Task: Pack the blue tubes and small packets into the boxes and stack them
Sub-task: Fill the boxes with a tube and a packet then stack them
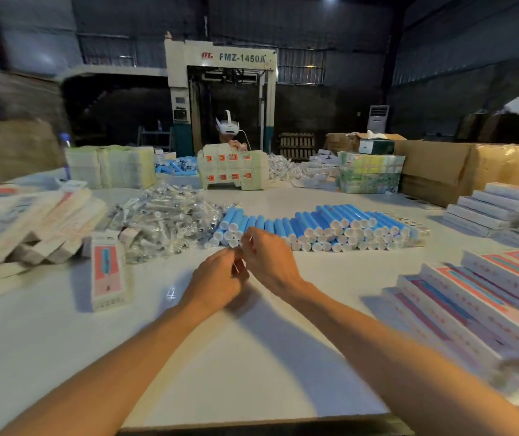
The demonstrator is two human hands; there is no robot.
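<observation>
Pink-white flat cardboard boxes (488,297) lay stacked lower right. Many blue white-capped tubes (315,223) and clear small packets (164,221) lay unpacked at centre. Left hand (217,280) and right hand (267,259) met with fingers curled; couldn't tell what they held.

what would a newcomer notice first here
The long heap of blue tubes with white caps, lying across the middle of the white table, draws the eye first. Right in front of it the left hand and right hand meet, fingertips together; what they hold, if anything, is unclear. At the right edge lie stepped rows of pink and blue boxes.
</observation>
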